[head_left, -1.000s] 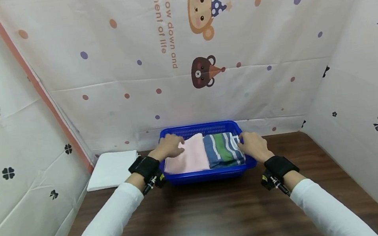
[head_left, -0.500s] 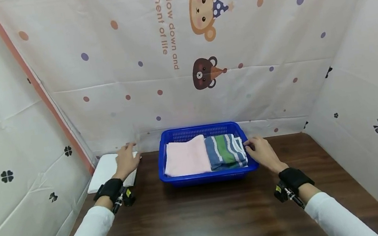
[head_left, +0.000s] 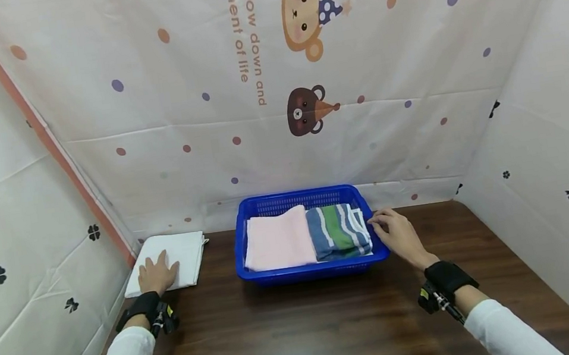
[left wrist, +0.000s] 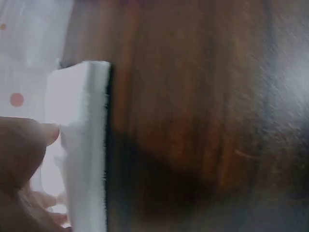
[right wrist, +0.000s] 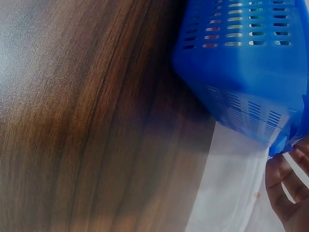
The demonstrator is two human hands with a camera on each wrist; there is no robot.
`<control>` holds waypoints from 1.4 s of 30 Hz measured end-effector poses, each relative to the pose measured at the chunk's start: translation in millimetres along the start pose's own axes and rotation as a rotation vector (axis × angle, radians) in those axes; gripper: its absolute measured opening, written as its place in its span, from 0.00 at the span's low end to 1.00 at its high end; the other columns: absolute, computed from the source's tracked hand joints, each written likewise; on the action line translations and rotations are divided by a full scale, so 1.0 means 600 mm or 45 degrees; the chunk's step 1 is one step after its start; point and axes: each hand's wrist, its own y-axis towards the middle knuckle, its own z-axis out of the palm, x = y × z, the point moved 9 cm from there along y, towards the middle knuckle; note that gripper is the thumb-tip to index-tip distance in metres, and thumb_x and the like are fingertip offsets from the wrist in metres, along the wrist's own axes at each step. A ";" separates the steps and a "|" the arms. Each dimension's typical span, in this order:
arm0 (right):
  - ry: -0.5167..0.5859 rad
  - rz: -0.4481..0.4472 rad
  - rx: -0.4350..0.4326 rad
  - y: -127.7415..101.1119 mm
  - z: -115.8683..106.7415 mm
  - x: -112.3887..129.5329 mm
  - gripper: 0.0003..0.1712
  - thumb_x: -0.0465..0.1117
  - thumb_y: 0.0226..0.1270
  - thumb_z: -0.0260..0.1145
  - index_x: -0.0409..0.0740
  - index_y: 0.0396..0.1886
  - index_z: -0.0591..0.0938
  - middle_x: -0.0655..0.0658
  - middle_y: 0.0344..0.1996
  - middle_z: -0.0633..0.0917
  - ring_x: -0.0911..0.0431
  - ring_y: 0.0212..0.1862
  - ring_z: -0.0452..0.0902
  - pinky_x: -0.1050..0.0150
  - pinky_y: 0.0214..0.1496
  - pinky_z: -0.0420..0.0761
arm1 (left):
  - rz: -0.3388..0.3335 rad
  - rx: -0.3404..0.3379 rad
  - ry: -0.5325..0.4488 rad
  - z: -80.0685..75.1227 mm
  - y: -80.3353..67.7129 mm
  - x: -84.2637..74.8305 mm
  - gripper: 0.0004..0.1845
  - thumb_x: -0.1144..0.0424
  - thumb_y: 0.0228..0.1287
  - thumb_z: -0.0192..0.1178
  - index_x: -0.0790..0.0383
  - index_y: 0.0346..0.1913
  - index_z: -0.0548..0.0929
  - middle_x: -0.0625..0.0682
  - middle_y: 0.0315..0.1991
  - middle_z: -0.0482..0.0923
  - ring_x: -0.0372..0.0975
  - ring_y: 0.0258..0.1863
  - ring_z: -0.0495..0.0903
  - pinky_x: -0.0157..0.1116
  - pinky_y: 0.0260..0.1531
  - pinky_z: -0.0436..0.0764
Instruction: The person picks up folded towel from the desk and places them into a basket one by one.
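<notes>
The left hand (head_left: 157,273) has left the basket (head_left: 310,269) and now lies flat on the white towel (head_left: 178,251) left of it, gripping nothing. The right hand (head_left: 398,233) still touches the basket's right rim with loosely bent fingers.

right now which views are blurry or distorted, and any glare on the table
Head view: sharp, though wide-angle bends the backdrop edges; soft glare on the table near the camera. Left wrist view: blurred, the white folded cloth and left hand smeared. Right wrist view: blue basket soft, close up; pale sheen on the wood top left.
</notes>
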 end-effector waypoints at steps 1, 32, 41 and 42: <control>-0.002 0.005 0.003 0.000 0.001 0.000 0.08 0.30 0.70 0.65 0.33 0.43 0.88 0.34 0.47 0.85 0.39 0.50 0.82 0.43 0.49 0.83 | 0.004 0.031 0.029 0.004 -0.002 0.004 0.33 0.54 0.77 0.46 0.75 0.74 0.57 0.84 0.71 0.50 0.75 0.71 0.52 0.67 0.71 0.57; -0.048 -0.022 -0.113 -0.019 0.004 -0.007 0.08 0.29 0.69 0.67 0.33 0.44 0.88 0.36 0.45 0.85 0.42 0.48 0.84 0.46 0.45 0.83 | 0.123 0.229 0.246 -0.011 -0.097 0.013 0.36 0.47 0.65 0.66 0.72 0.64 0.74 0.80 0.58 0.69 0.73 0.57 0.69 0.72 0.55 0.72; -0.035 -0.001 -0.101 -0.014 0.006 -0.004 0.09 0.30 0.70 0.66 0.34 0.45 0.88 0.36 0.47 0.85 0.42 0.49 0.84 0.46 0.46 0.83 | 0.074 0.239 0.115 -0.005 -0.090 0.028 0.39 0.51 0.68 0.64 0.75 0.70 0.64 0.81 0.68 0.57 0.78 0.67 0.57 0.77 0.59 0.64; -0.035 0.007 -0.105 -0.015 0.005 -0.006 0.09 0.31 0.70 0.66 0.34 0.45 0.88 0.36 0.47 0.85 0.42 0.49 0.84 0.45 0.46 0.83 | 0.083 0.241 0.114 -0.005 -0.091 0.027 0.39 0.50 0.68 0.64 0.74 0.71 0.64 0.81 0.68 0.56 0.78 0.67 0.56 0.78 0.58 0.63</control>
